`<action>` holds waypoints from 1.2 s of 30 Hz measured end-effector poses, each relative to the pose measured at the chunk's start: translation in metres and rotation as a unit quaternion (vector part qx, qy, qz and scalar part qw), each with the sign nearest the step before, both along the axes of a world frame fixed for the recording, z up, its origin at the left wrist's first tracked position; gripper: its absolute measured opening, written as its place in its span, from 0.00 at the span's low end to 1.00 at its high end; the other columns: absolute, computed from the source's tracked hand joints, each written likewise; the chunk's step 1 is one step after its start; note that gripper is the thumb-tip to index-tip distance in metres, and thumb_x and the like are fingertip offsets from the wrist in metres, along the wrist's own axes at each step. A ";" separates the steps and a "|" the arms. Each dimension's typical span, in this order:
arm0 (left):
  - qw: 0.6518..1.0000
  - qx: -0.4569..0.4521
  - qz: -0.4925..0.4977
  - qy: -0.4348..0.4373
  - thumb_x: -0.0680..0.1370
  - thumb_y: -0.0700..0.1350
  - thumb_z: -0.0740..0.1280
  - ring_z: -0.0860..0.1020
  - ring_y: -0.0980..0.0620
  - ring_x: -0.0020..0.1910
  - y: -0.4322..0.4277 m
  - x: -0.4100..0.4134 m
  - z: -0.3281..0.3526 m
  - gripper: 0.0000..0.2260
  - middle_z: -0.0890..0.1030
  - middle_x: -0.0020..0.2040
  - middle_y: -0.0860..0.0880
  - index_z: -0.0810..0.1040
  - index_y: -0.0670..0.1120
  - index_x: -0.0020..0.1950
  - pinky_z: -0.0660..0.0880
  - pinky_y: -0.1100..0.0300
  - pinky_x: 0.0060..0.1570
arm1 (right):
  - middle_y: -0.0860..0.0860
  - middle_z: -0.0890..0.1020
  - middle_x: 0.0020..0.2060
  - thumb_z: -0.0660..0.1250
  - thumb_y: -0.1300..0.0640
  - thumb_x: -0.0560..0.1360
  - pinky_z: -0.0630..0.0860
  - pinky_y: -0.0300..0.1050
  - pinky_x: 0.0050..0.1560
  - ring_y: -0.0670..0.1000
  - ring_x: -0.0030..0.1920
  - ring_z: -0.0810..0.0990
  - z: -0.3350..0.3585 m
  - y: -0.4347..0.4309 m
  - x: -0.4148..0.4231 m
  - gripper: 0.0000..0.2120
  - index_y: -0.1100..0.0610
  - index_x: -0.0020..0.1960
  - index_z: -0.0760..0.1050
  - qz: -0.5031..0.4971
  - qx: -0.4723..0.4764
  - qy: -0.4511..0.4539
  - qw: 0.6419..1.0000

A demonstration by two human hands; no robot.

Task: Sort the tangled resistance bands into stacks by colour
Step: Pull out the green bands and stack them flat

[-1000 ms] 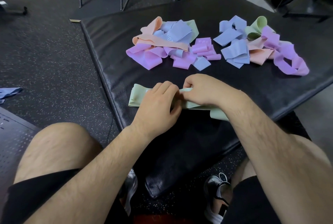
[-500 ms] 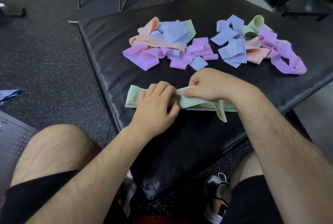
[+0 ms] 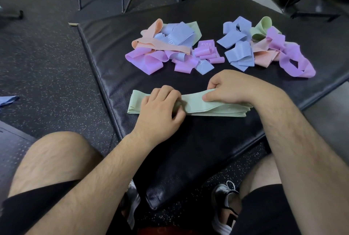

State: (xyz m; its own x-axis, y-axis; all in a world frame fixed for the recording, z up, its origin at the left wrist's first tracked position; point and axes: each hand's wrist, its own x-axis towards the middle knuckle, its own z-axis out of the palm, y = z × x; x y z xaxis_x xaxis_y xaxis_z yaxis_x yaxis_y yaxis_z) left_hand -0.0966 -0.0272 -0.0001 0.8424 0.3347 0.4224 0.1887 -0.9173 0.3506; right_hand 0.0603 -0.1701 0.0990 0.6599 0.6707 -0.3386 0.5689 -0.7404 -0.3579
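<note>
Green bands (image 3: 196, 105) lie stacked on the black mat (image 3: 188, 149) near me, my left hand (image 3: 160, 108) curled over them, pinning; my right hand (image 3: 228, 88) pinches the top layer. Edges want squaring, I judge, before more come from the tangled piles (image 3: 170, 49).

Black shorts (image 3: 32, 212) end above the bare knees (image 3: 56, 151). The forearms (image 3: 105, 174) are bare and hairy, the left hand (image 3: 158, 108) and right hand (image 3: 232, 87) bare too. The right shoe (image 3: 224, 204) is glossy black with white laces and sole. The left shoe (image 3: 133, 200) shows only a grey edge.
</note>
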 end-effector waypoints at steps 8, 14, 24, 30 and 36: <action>0.999 0.038 -0.035 -0.003 0.71 0.46 0.58 0.71 0.47 0.47 -0.013 0.011 0.007 0.12 0.74 0.50 0.51 0.75 0.45 0.50 0.67 0.53 0.45 | 0.46 0.81 0.45 0.72 0.43 0.73 0.78 0.50 0.49 0.50 0.46 0.80 -0.019 -0.005 0.004 0.11 0.50 0.44 0.78 0.002 -0.015 -0.019 1.000; 0.991 0.013 -0.133 -0.016 0.75 0.45 0.63 0.71 0.48 0.46 -0.042 0.030 0.006 0.07 0.74 0.51 0.50 0.75 0.45 0.51 0.68 0.53 0.44 | 0.43 0.80 0.46 0.67 0.42 0.76 0.76 0.48 0.45 0.47 0.46 0.78 -0.024 -0.014 0.003 0.08 0.45 0.44 0.76 0.010 0.006 -0.046 0.999; 0.995 0.075 -0.071 0.001 0.79 0.60 0.64 0.71 0.49 0.50 -0.050 0.039 -0.002 0.14 0.73 0.53 0.53 0.77 0.51 0.55 0.67 0.53 0.48 | 0.42 0.78 0.45 0.67 0.38 0.74 0.72 0.46 0.40 0.45 0.45 0.78 -0.022 -0.039 0.010 0.10 0.43 0.42 0.74 0.006 0.011 -0.081 0.997; 0.996 0.064 -0.067 0.002 0.79 0.61 0.63 0.71 0.49 0.51 -0.049 0.039 -0.002 0.14 0.73 0.53 0.53 0.77 0.53 0.56 0.66 0.53 0.48 | 0.42 0.78 0.44 0.72 0.42 0.74 0.75 0.47 0.43 0.44 0.44 0.77 -0.017 -0.050 0.016 0.09 0.46 0.45 0.78 -0.009 0.045 -0.062 0.997; 0.997 0.055 -0.061 0.010 0.78 0.62 0.63 0.71 0.50 0.52 -0.050 0.039 -0.002 0.14 0.72 0.53 0.54 0.77 0.54 0.55 0.67 0.53 0.49 | 0.43 0.81 0.41 0.76 0.47 0.73 0.74 0.43 0.41 0.42 0.41 0.78 -0.017 -0.066 0.026 0.06 0.48 0.45 0.81 -0.047 0.089 -0.040 0.994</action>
State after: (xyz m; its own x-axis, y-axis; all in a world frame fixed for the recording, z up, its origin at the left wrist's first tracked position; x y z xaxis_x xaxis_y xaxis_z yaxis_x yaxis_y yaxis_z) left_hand -0.0574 -0.0771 -0.0021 0.8825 0.1820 0.4336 0.0796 -0.9666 0.2436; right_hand 0.0862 -0.2365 0.0822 0.7432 0.6490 -0.1629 0.5320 -0.7207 -0.4445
